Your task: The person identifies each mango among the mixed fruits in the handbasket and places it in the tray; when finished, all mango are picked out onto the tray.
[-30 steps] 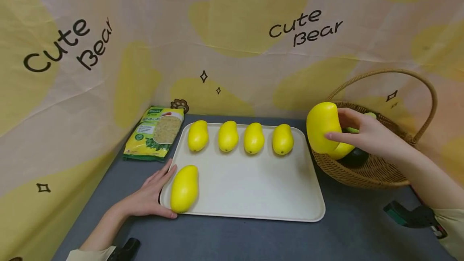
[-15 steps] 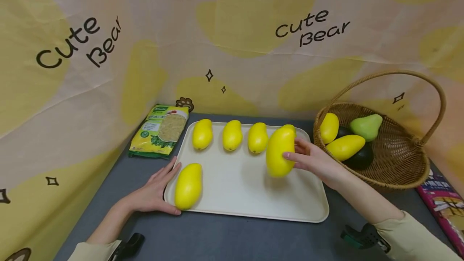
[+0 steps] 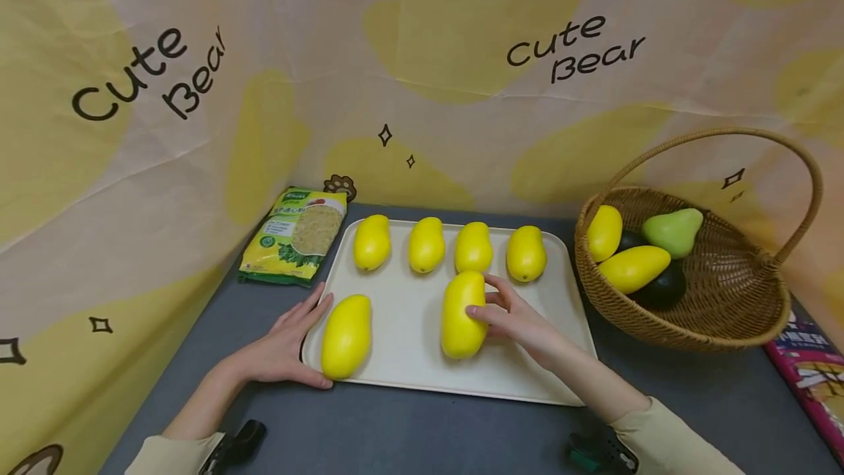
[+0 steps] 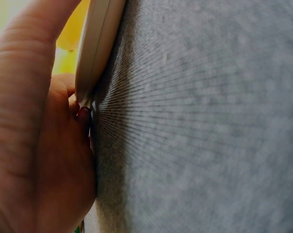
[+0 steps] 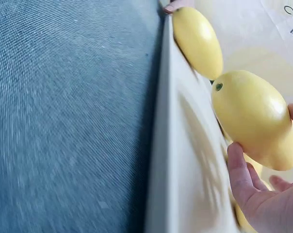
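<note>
Mango [image 3: 461,317] in right hand [image 3: 519,319] above pale tray [image 3: 404,328]

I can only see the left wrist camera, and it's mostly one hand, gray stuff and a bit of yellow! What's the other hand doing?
Observer: The right hand holds a yellow fruit up above the tray.
Operator: Ooh! Are there lots more like that on it?
Observer: Yes, four yellow fruits lie in a row along its far side.
Operator: Is there any fruit that isn't yellow?
Observer: Yes, a green pear-shaped fruit sits in the wicker basket to the right.
</note>
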The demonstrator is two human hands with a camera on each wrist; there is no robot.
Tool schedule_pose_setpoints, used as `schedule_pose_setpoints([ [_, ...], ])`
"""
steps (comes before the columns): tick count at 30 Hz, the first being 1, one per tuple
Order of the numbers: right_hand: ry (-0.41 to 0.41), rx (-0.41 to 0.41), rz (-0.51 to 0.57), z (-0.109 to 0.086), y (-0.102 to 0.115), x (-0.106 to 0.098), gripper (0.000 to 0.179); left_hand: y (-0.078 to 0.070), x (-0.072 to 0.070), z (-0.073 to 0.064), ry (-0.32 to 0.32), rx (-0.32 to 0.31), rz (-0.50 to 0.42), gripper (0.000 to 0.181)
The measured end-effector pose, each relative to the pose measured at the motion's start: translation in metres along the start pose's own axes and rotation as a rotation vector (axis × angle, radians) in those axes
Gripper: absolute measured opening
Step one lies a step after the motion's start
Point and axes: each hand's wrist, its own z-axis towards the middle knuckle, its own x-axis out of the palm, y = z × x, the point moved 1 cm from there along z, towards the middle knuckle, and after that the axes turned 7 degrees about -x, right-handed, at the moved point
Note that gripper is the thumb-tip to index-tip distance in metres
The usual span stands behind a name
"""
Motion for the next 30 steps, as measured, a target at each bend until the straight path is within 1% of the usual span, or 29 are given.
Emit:
schedule_pose_setpoints([
  [3,0.004,-0.018,0.009,0.005,-0.004,0.012,0.074,-0.001,0.000,0.001,0.000,0.007,-0.005,0.129],
  [9,0.023,-0.073,-0.022,0.015,-0.009,0.032,0.070,-0.001,-0.001,0.001,-0.001,0.019,-0.013,0.129],
  [16,0.056,-0.083,-0.063,0.023,-0.011,0.051,0.071,0.000,0.000,0.000,0.006,0.016,-0.008,0.129],
  [19,0.064,-0.094,-0.075,0.026,-0.012,0.056,0.070,0.000,0.000,0.000,0.003,0.020,-0.010,0.129],
  [24,0.076,-0.089,-0.100,0.028,-0.014,0.060,0.067,0.000,0.000,0.000,-0.002,0.018,-0.004,0.128],
  [28,0.075,-0.089,-0.150,0.027,-0.014,0.062,0.065,0.001,-0.001,0.000,-0.001,0.013,-0.011,0.129],
  [30,0.072,-0.097,-0.196,0.026,-0.013,0.062,0.065,0.001,-0.001,0.000,0.002,0.011,-0.013,0.129],
])
